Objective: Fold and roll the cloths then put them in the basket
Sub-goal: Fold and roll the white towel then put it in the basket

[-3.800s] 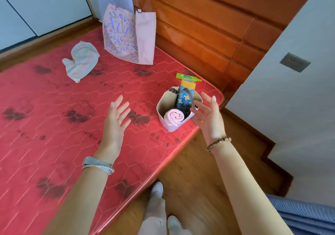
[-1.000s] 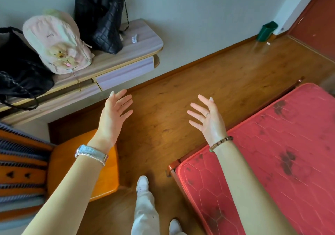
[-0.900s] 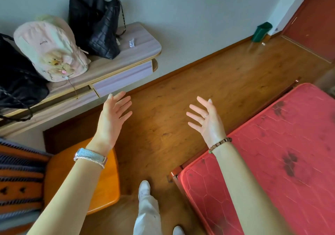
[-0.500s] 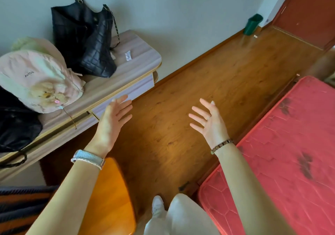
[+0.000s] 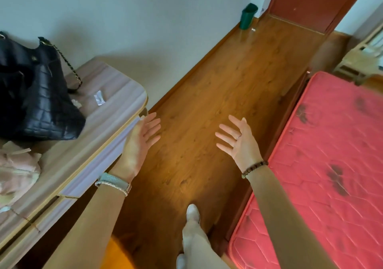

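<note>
The 2 hands are held out over the brown wood floor (image 5: 207, 94), palms turned in toward each other. The left hand (image 5: 138, 142) has its fingers (image 5: 153, 123) straight and a little apart, just beside the edge of the surface (image 5: 116, 94). The right hand (image 5: 240, 142) has its fingers (image 5: 224, 128) spread, near the side of the red mattress (image 5: 331, 144). Both hold nothing. A black bag (image 5: 41, 102) sits on the surface. A green bin (image 5: 247, 16) stands far off by the wall. I cannot tell where the cloths and the basket are.
</note>
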`<state>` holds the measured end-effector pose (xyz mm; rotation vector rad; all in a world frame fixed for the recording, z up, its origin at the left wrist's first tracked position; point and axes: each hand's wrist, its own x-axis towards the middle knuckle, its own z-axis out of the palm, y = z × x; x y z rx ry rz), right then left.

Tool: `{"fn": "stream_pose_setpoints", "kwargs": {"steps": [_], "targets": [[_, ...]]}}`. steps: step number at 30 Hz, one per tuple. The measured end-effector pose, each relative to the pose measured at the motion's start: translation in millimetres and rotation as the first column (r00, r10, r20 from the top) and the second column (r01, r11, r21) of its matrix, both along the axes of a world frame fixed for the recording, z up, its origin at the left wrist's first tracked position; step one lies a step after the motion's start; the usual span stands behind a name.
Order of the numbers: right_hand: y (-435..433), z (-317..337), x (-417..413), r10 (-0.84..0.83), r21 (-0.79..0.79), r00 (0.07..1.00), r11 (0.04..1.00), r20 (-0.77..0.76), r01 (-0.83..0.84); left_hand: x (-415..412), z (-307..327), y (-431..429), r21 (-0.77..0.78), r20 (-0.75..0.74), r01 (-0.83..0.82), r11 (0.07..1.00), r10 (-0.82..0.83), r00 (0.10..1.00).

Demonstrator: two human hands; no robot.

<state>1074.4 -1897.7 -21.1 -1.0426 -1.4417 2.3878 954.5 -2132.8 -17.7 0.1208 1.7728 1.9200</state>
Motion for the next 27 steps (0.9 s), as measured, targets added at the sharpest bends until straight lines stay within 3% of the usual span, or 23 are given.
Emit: {"fn": "stream_pose_setpoints", "kwargs": {"steps": [5,12,19,27], "targets": [[46,19,-44,-0.125,-0.006,0.992,0.992,-0.026,0.125,-61,9,63,-0.031,-0.009,0.092,0.995,-0.092,0.996],[97,33,-77,-0.183,0.034,0.983,0.982,-0.016,0.183,-120,16,124,0.013,0.001,0.09,0.996,-0.091,0.996],[150,37,-95,-0.293,0.087,0.955,0.951,-0.041,0.296,-174,17,191,0.134,0.007,0.258,0.957,-0.261,0.965],[219,47,-143,-0.409,0.094,0.908,0.904,-0.09,0.417,-256,20,283,0.129,-0.035,0.403,0.906,-0.401,0.915]]}}
